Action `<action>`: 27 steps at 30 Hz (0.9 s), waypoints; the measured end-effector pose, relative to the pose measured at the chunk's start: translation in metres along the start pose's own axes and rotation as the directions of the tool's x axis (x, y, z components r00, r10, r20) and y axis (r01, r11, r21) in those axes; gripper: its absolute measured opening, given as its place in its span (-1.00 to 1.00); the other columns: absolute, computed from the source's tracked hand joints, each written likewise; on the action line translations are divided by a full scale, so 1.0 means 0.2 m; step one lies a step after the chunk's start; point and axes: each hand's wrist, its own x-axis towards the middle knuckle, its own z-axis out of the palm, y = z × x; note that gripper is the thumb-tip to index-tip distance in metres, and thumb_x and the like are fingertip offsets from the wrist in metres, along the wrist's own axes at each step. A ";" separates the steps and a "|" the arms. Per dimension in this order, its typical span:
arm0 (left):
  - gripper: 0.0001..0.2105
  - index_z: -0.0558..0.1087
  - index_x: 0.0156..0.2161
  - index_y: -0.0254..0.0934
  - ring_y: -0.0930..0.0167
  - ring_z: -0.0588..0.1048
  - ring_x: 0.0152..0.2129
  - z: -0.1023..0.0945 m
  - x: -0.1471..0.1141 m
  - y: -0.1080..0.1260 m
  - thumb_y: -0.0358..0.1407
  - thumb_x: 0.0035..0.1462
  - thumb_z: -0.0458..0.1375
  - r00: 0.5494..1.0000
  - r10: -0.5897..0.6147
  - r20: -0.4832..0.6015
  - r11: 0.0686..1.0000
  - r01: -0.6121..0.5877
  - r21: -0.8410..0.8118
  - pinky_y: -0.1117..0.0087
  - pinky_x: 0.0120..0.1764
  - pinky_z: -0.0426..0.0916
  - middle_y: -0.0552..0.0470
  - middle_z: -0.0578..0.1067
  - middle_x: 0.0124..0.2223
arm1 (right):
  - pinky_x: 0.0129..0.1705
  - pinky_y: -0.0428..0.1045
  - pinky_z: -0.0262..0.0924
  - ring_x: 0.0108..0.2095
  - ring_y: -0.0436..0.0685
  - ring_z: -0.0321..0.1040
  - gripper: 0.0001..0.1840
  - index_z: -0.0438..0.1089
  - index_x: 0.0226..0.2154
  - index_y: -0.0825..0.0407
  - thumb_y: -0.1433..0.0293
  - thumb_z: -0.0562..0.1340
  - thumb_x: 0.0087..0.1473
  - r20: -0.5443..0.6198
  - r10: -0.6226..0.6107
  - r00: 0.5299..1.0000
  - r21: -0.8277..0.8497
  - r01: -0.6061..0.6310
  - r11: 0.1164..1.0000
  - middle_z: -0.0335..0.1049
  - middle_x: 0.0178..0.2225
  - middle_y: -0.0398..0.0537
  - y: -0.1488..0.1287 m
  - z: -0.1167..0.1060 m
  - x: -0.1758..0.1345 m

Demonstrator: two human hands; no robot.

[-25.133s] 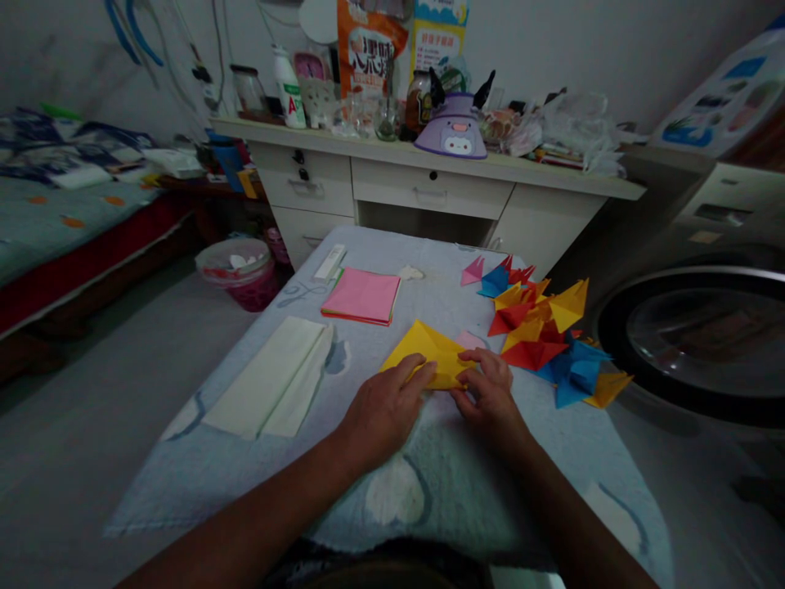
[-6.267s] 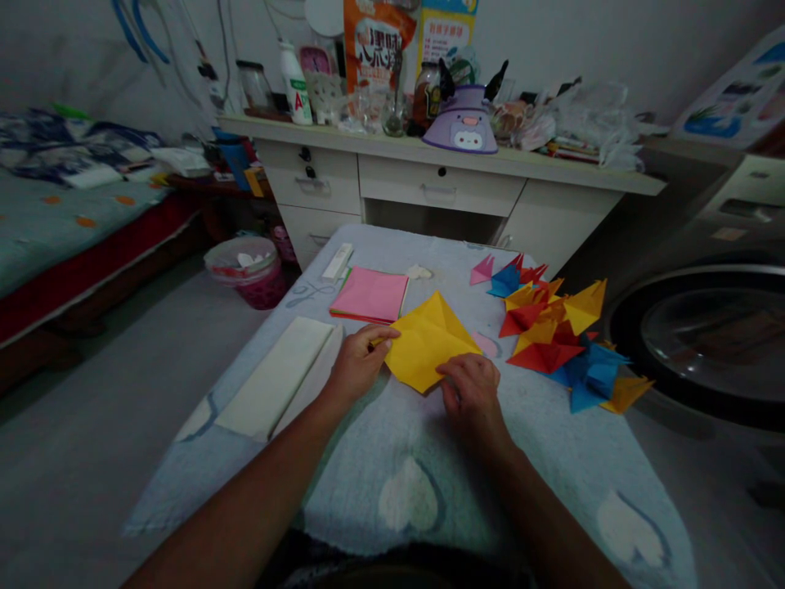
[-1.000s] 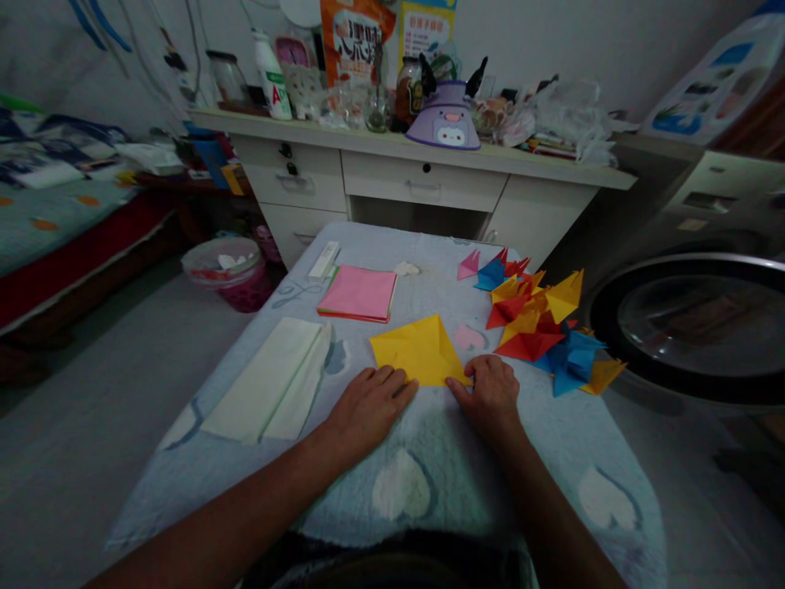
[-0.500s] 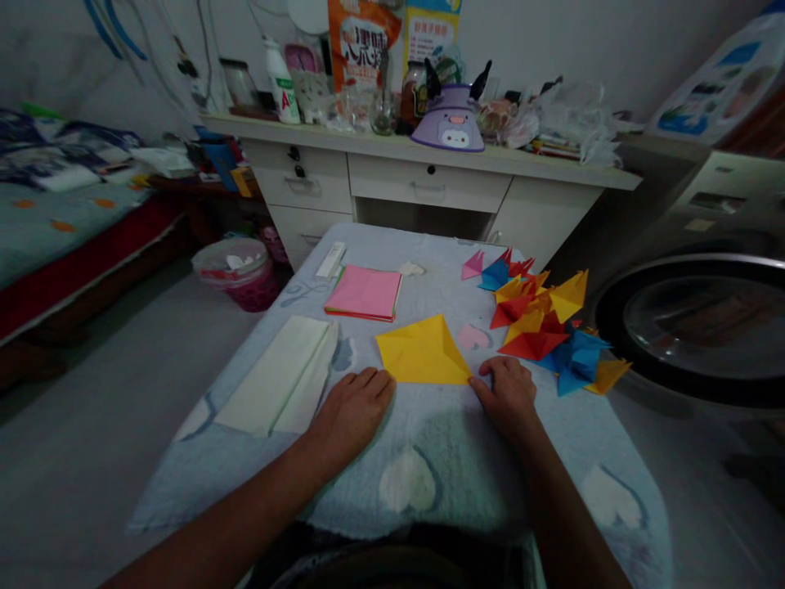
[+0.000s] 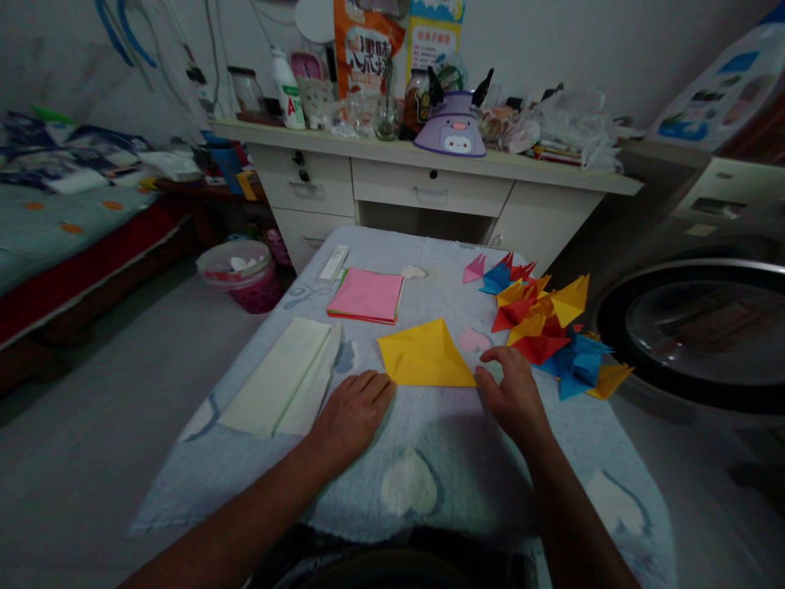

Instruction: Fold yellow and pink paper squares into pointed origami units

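Observation:
A yellow sheet of origami paper [image 5: 423, 356], folded along its near edge, lies flat on the cloth-covered table. At its near left corner is my left hand [image 5: 356, 409], its fingers closed together on the paper; the thumb is mostly hidden. My right hand [image 5: 512, 388] hovers by the near right corner, with thumb and forefinger apart and nothing visible between them. Beyond the yellow sheet, to the left, sits a stack of square paper [image 5: 368, 294] with pink on top. A folded white cloth or tissue [image 5: 279, 376] lies left of my left hand.
Several folded paper cranes [image 5: 540, 323] in red, yellow, blue and pink crowd the table's right side. A small white box [image 5: 334, 262] lies at the far left. A white desk [image 5: 429, 184] stands behind the table, a front-loading washing machine [image 5: 693, 327] to the right, and a pink bin [image 5: 245, 282] to the left.
My right hand has lifted slightly off the paper's right corner, and its thumb and forefinger have spread. My left hand stays at the left corner. The view has shifted a little.

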 end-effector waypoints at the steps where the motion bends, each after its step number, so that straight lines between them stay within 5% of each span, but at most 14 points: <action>1: -0.77 0.43 -0.07 -0.33 0.27 0.45 -0.16 0.00 0.00 0.00 -0.51 0.22 0.02 1.000 -0.003 0.000 1.000 0.003 -0.003 0.22 -0.15 0.39 -0.08 0.51 -0.08 | -0.07 0.10 0.15 -0.15 0.20 0.26 -0.88 0.31 -0.27 0.02 0.40 0.13 0.08 0.019 -0.057 0.998 0.059 0.056 0.997 0.33 -0.21 0.04 -0.06 0.00 0.01; 5: -0.76 0.42 -0.03 -0.34 0.25 0.44 -0.15 0.01 0.00 -0.01 -0.49 0.22 0.04 1.000 0.013 -0.003 1.000 -0.013 -0.017 0.19 -0.14 0.39 -0.10 0.50 -0.08 | -0.14 0.02 0.20 -0.21 0.12 0.29 -0.86 0.34 -0.30 0.01 0.50 0.10 0.10 0.209 -0.290 0.934 0.195 0.251 0.948 0.35 -0.27 -0.01 -0.25 0.08 0.04; 9: -0.75 0.41 0.00 -0.33 0.25 0.43 -0.13 0.03 -0.01 -0.01 -0.48 0.22 0.05 1.000 0.012 -0.026 0.999 -0.013 -0.040 0.18 -0.12 0.40 -0.11 0.49 -0.07 | -0.13 0.02 0.19 -0.22 0.14 0.28 -0.85 0.40 -0.32 0.05 0.53 0.14 0.07 0.282 -0.336 0.899 0.069 0.330 0.942 0.38 -0.28 0.00 -0.30 0.21 0.07; 21: -0.77 0.46 -0.07 -0.32 0.26 0.44 -0.17 0.03 -0.01 -0.02 -0.51 0.20 0.05 1.000 -0.010 -0.029 0.997 0.007 -0.078 0.17 -0.13 0.41 -0.10 0.51 -0.10 | -0.08 0.05 0.13 -0.18 0.15 0.23 -0.83 0.44 -0.26 0.07 0.51 0.14 0.12 0.219 -0.323 0.921 0.044 0.322 0.946 0.37 -0.23 0.02 -0.22 0.32 0.02; 27: -0.75 0.48 -0.12 -0.30 0.30 0.43 -0.10 -0.06 0.10 -0.04 -0.51 0.18 0.01 0.986 -0.151 -0.077 0.955 0.126 -0.269 0.21 -0.01 0.37 -0.09 0.46 -0.05 | -0.09 0.06 0.15 -0.20 0.16 0.24 -0.83 0.43 -0.29 0.07 0.51 0.13 0.10 0.209 -0.331 0.920 0.075 0.323 0.943 0.38 -0.25 0.02 -0.22 0.32 0.02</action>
